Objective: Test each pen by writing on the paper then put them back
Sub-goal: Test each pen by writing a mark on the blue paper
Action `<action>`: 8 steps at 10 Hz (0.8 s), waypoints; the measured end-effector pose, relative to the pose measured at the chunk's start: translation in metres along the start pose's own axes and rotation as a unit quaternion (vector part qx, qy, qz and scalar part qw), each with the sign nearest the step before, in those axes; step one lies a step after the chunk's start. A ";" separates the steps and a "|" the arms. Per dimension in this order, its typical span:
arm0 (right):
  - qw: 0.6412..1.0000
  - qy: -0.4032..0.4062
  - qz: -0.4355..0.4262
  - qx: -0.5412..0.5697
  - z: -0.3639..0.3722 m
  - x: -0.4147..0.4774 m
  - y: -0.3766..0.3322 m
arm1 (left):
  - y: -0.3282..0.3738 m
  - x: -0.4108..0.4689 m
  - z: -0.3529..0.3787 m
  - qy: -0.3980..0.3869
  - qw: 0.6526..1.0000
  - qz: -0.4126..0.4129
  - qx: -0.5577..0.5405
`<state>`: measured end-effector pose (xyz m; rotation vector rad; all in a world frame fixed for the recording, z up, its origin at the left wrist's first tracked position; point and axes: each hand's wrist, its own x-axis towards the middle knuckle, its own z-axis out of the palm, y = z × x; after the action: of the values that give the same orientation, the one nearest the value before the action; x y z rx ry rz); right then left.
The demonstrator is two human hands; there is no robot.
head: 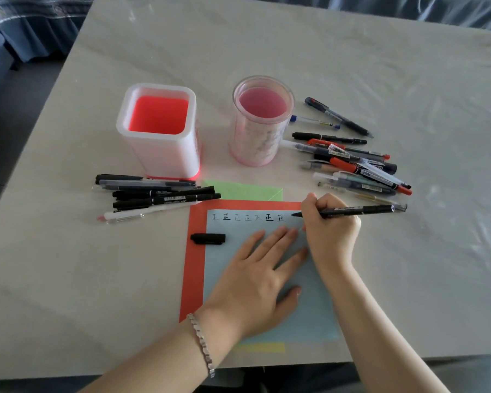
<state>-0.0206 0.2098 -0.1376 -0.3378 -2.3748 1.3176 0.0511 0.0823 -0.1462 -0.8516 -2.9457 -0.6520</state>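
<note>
We see the blue paper (304,307) lying on the table (68,265), stacked over a red sheet (194,265). A green sheet (244,190) shows beyond its far edge and a yellow strip (260,347) at its near edge.

The left hand (255,276), with a bracelet (201,341) on its wrist, lies flat on the paper with fingers straight and spread, holding nothing. The right hand (330,231) is at the paper's far right corner, its fingers curled round a black pen (360,210). The pen's tip is just right of the row of written characters (248,217); we cannot tell whether it touches. The pen cap (208,239) lies across the paper's left edge.

Beyond the paper stand two holders. Looking into the square white holder (165,157), to the far left, we see its red bottom. In the round clear holder (253,143), straight beyond, we see its pink bottom.

One pile of pens (156,197) lies on the table far left of the paper, by the square holder's base. A larger pile (357,165) lies far right, beside the round holder.
</note>
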 end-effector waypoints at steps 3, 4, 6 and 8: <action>1.000 -0.009 -0.002 -0.010 0.001 0.000 0.001 | 0.001 0.000 -0.001 0.003 1.000 -0.004 -0.009; 1.000 0.003 -0.013 -0.022 0.001 0.000 0.001 | 0.001 0.000 0.000 0.006 1.000 -0.004 -0.012; 1.000 0.010 0.010 -0.012 0.000 0.001 0.001 | 0.000 0.000 0.000 -0.006 1.000 -0.008 -0.009; 1.000 -0.005 0.012 -0.019 0.000 0.000 0.000 | 0.001 -0.001 -0.001 -0.010 1.000 -0.008 -0.007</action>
<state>-0.0208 0.2106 -0.1377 -0.3737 -2.4140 1.2886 0.0519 0.0823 -0.1453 -0.8410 -2.9736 -0.6689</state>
